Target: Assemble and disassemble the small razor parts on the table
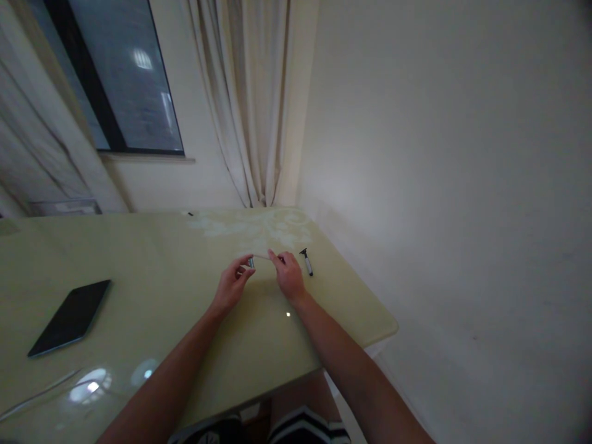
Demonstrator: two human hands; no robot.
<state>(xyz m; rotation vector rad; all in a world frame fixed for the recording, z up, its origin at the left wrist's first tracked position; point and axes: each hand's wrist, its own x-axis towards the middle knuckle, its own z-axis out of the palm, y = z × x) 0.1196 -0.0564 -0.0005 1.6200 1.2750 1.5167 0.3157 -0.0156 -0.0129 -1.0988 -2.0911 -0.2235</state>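
My left hand (pixel 232 284) is raised over the table and pinches a small blue-grey piece (pixel 251 263) between thumb and fingers. It is too small to name its kind. A thin pale stick (pixel 261 256) spans the gap between my hands, its left end at the top of that piece. My right hand (pixel 289 275) is closed on the stick's other end, with the index finger stretched along it. Just right of this hand, a razor (pixel 308 264) with a black head and grey handle lies on the table.
A dark tablet (pixel 71 317) lies on the glossy table (pixel 152 271) at left, with a white cable (pixel 37 394) nearer me. One small black object (pixel 190 214) sits by the back edge. A wall (pixel 439 185) runs along the right side; a curtain (pixel 250 98) hangs behind.
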